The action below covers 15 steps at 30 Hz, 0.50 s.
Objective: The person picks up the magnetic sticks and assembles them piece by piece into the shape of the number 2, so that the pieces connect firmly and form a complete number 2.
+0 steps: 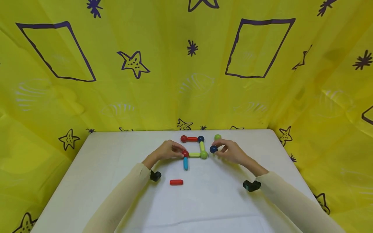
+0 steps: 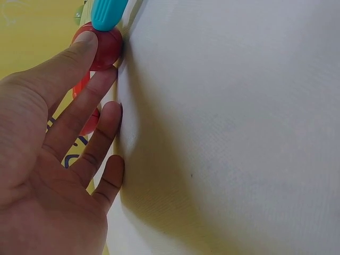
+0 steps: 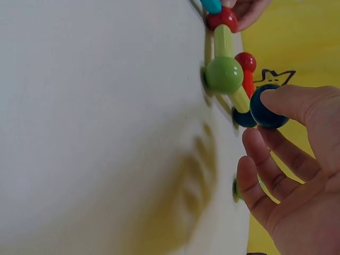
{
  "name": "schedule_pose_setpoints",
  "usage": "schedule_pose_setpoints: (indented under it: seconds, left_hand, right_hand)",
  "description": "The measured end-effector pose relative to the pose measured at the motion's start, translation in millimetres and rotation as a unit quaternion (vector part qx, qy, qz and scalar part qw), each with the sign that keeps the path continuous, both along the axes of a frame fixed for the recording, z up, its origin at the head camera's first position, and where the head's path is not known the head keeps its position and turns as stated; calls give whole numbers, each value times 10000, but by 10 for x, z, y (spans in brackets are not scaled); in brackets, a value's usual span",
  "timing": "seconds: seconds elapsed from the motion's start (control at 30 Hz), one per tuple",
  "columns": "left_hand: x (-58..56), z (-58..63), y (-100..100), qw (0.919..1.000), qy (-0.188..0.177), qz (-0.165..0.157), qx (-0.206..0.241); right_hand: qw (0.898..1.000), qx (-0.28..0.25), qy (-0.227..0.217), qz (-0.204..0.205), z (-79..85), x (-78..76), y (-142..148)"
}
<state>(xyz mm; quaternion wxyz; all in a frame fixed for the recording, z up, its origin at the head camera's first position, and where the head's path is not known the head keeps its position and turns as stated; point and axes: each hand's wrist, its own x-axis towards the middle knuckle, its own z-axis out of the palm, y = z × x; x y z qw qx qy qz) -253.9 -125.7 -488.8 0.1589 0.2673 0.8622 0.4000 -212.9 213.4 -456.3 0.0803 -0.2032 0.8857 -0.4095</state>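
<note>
A chain of coloured balls and rods lies on the white table. My left hand (image 1: pixel 170 149) pinches its near red ball (image 2: pixel 109 49) between thumb and forefinger, where a blue rod (image 1: pixel 186 163) and a light green rod (image 1: pixel 194 155) join. The green rod leads to a green ball (image 1: pixel 203 154), and from there another light green rod (image 1: pixel 202 146) reaches a dark blue ball (image 1: pixel 200 138). A red rod (image 1: pixel 192 139) ends at the far red ball (image 1: pixel 183 138). In my right hand (image 1: pixel 231 151), thumb and fingers pinch a loose dark blue ball (image 3: pixel 269 106), just right of the green ball.
A loose red rod (image 1: pixel 176 182) lies nearer the front of the table (image 1: pixel 215 200). Behind my right hand sits a loose green ball (image 1: pixel 217 137). Yellow patterned curtain (image 1: pixel 163 97) surrounds the table at the back and sides.
</note>
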Motion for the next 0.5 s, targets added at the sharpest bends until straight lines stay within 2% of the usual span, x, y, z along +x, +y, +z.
schedule_pose_setpoints:
  seconds: [0.2, 0.5]
  left_hand:
    - [-1, 5, -2, 10000, -3, -15, 23]
    - [3, 7, -2, 9999, 76, -72, 16]
  right_hand:
    - [9997, -220, 64, 130, 28, 102, -105]
    - [9988, -433, -163, 167, -58, 227, -279]
